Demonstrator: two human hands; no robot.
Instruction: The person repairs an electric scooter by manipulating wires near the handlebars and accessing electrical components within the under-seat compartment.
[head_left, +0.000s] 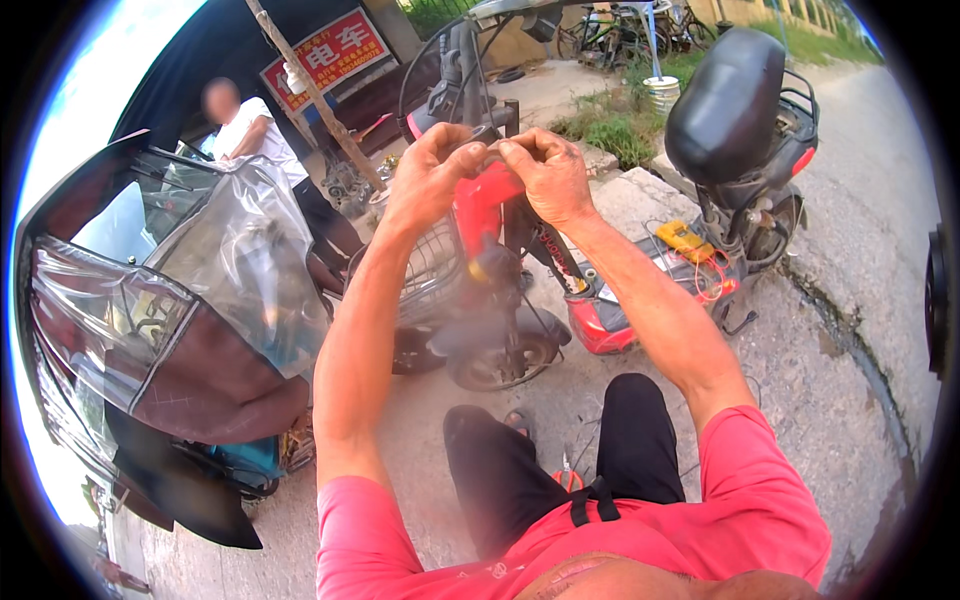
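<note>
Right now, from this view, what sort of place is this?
Probably an outdoor, roadside repair spot for scooters: a red and black scooter stands with a wired yellow device lying on it, and a red-handled hand tool lies on the concrete ground.

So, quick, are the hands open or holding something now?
Left hand: fingers curled in; can't tell if it's holding anything.
Right hand: fingers curled in too; can't tell what, if anything, it holds.

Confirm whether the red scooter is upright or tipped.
Upright: the red scooter stands with its black seat above the rear wheel.
</note>
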